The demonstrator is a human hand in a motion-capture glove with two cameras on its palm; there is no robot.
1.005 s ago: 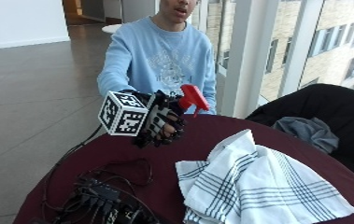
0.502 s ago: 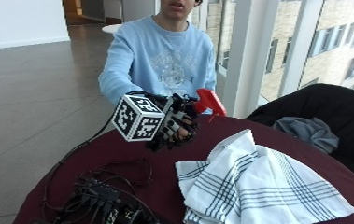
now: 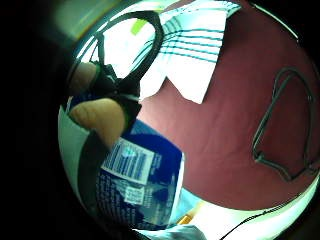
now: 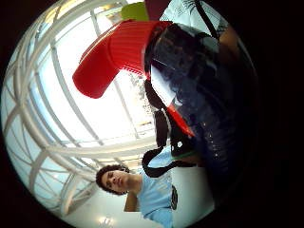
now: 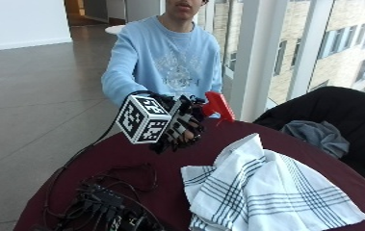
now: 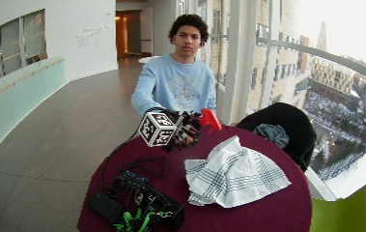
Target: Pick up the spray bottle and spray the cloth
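Above the far edge of the bench (image 5: 246, 144), on the side nearest my body, my right hand (image 5: 181, 126) holds the spray bottle (image 5: 218, 105) clear of the surface. My fingers (image 3: 99, 114) are curled round its blue labelled body, and the red spray head sticks out past them, roughly toward the cloth (image 5: 265, 192). The cloth, white with dark check lines, lies rumpled on the bench toward the right edge, apart from the bottle and lower than it.

As I judge it, the pick-up is done and the aiming is in hand. Next I would need to carry the nozzle nearer over the cloth, turn it down at the fabric, and get a finger onto the trigger. From the palm views I cannot tell whether any finger sits on the trigger now.

Counting: one spray bottle, one cloth. At the near left edge of the bench sits one tangle of black cables and boxes (image 5: 105, 207), well apart from the cloth. Beyond the right edge stands one dark chair (image 5: 336, 106) with a grey garment (image 5: 317, 134) on it.
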